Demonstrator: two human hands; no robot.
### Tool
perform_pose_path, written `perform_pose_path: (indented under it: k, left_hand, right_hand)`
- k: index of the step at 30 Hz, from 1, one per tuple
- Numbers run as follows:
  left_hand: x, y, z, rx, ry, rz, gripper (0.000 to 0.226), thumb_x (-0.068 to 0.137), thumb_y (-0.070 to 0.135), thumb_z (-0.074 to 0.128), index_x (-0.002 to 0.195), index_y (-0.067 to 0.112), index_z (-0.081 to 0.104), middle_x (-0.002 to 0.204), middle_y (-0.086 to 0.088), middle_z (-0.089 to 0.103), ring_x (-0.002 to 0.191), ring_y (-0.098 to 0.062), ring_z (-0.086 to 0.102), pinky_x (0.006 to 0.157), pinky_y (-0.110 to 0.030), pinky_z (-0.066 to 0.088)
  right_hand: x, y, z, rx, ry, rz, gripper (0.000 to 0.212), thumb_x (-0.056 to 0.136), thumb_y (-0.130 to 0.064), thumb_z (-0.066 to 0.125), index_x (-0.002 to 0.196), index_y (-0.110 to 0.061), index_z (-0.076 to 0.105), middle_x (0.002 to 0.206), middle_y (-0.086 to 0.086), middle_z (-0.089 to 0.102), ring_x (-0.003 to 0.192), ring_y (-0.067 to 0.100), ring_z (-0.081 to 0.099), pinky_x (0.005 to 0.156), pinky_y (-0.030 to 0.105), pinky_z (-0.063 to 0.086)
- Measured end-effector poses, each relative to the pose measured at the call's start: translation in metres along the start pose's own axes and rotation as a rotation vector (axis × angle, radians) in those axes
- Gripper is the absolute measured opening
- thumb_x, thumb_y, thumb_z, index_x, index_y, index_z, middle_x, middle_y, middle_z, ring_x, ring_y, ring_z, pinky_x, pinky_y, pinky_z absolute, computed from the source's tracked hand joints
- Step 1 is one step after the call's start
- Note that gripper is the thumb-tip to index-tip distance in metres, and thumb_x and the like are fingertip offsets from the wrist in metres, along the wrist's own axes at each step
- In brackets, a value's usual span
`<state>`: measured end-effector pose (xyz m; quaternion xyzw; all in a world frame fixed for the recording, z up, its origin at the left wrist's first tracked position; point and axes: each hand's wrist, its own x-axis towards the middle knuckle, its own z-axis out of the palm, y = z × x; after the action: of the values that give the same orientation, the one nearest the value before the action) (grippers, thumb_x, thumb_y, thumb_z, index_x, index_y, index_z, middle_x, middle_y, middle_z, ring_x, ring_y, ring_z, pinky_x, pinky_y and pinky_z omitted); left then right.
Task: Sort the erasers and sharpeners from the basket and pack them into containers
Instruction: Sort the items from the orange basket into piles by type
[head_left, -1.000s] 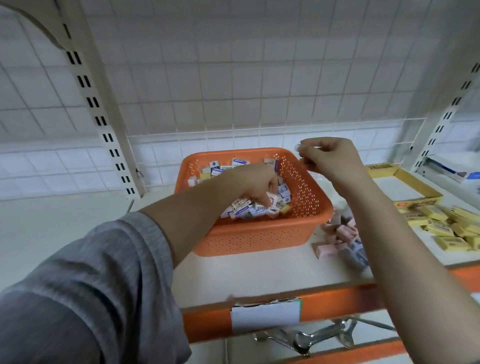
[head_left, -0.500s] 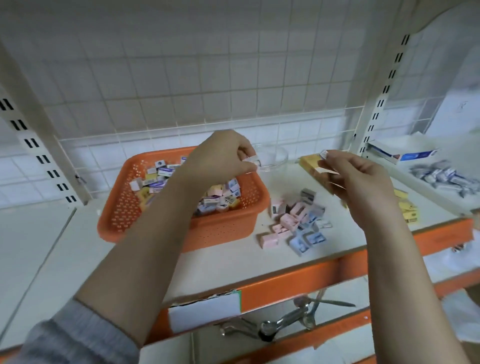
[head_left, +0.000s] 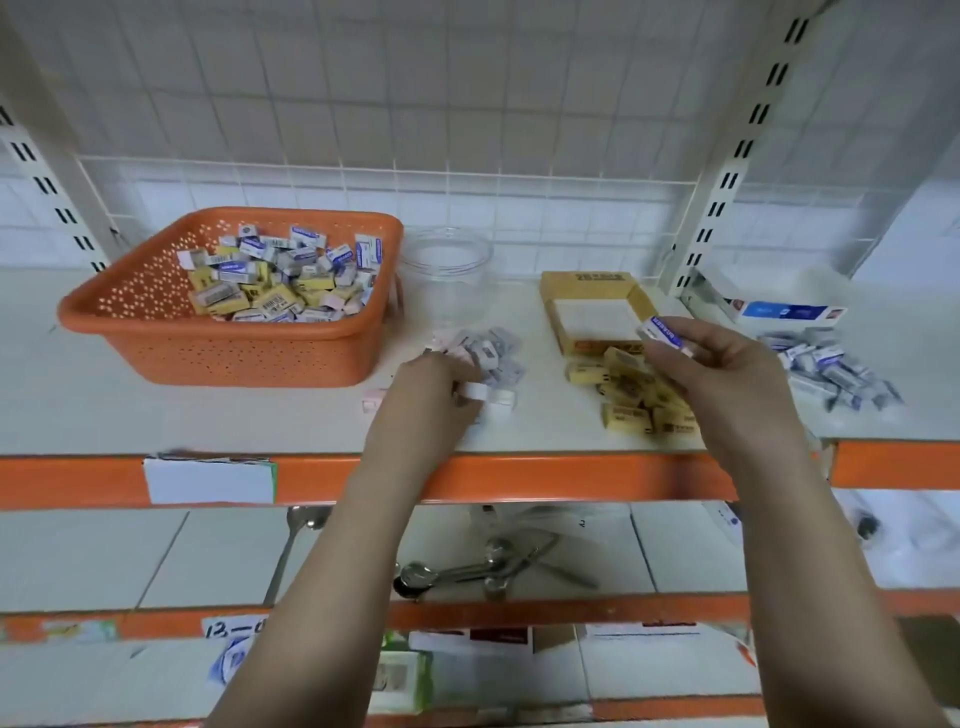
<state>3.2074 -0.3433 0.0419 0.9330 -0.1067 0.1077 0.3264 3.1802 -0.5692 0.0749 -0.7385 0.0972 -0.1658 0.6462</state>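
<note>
An orange basket (head_left: 156, 322) on the left of the shelf holds several mixed erasers and sharpeners (head_left: 283, 278). My left hand (head_left: 434, 392) is low over a pile of pink and grey pieces (head_left: 488, 348) and pinches a small white piece (head_left: 475, 391) at its fingertips. My right hand (head_left: 727, 374) hovers over a pile of yellow boxed erasers (head_left: 626, 392) and pinches a blue-and-white eraser (head_left: 665, 332). A clear round container (head_left: 448, 257) stands behind the pink pile. An open yellow box (head_left: 589, 306) lies behind the yellow pile.
A pile of blue-and-white erasers (head_left: 826, 366) and a white-blue carton (head_left: 779, 310) lie at the right, past a slotted upright (head_left: 722, 182). The shelf's orange front edge (head_left: 519, 480) runs below my hands. Spoons (head_left: 467, 569) lie on the lower shelf.
My left hand left the basket and came down to the pink and grey pile with a white piece. My right hand moved right over the yellow pile. The view swung right.
</note>
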Motion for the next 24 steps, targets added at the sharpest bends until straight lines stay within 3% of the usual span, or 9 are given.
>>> perform_pose_path:
  k: [5,8,10,15,19,24]
  left_hand:
    - [-0.003,-0.001,0.011,0.068,0.033,-0.017,0.035,0.074,0.019,0.075,0.109,0.017,0.071,0.111,-0.004,0.066,0.098,-0.021,0.059,0.076,-0.016,0.034]
    - [0.004,0.016,0.012,0.069,0.139,0.017,0.026,0.075,0.021,0.074,0.101,0.017,0.073,0.103,-0.005,0.068,0.095,-0.024,0.061,0.08,-0.024,0.042]
    - [0.01,0.037,0.02,-0.011,0.176,0.012,0.019,0.082,0.02,0.067,0.099,0.015,0.073,0.098,-0.006,0.07,0.091,-0.024,0.063,0.079,-0.029,0.048]
    - [0.004,0.076,0.076,-0.065,0.075,0.148,0.021,0.091,0.024,0.057,0.104,0.016,0.07,0.106,0.002,0.068,0.095,-0.016,0.062,0.077,-0.023,0.044]
    - [-0.003,0.075,0.105,0.032,0.059,0.118,0.023,0.091,0.03,0.051,0.101,0.023,0.07,0.108,0.007,0.065,0.1,-0.016,0.058,0.081,-0.027,0.046]
    - [0.001,0.079,0.103,0.029,0.04,0.022,0.022,0.09,0.03,0.049,0.102,0.03,0.068,0.113,0.009,0.06,0.102,-0.016,0.056,0.079,-0.028,0.045]
  right_hand:
    - [0.004,0.012,-0.027,-0.049,0.054,-0.04,0.02,0.083,-0.015,0.07,0.102,-0.024,0.071,0.093,-0.004,0.072,0.085,0.01,0.066,0.081,0.022,0.051]
    - [0.011,0.023,-0.05,-0.139,0.22,-0.068,0.022,0.084,-0.017,0.068,0.106,-0.018,0.07,0.079,0.001,0.067,0.07,0.015,0.059,0.071,0.023,0.046]
    - [0.018,0.029,-0.072,-0.274,0.355,-0.121,0.024,0.085,-0.019,0.066,0.108,-0.013,0.07,0.081,0.002,0.065,0.067,0.011,0.056,0.068,0.017,0.042]
    - [0.041,0.044,-0.134,-0.427,0.622,-0.106,0.024,0.087,-0.026,0.065,0.105,-0.011,0.069,0.098,0.008,0.07,0.089,0.022,0.062,0.074,0.024,0.04]
    - [0.056,0.067,-0.159,-0.486,0.605,-0.043,0.022,0.086,-0.021,0.063,0.104,-0.009,0.069,0.097,0.009,0.07,0.094,0.026,0.063,0.073,0.024,0.039]
    - [0.06,0.08,-0.16,-0.599,0.582,-0.084,0.021,0.085,-0.015,0.057,0.097,-0.005,0.071,0.086,0.012,0.07,0.078,0.026,0.059,0.058,0.021,0.026]
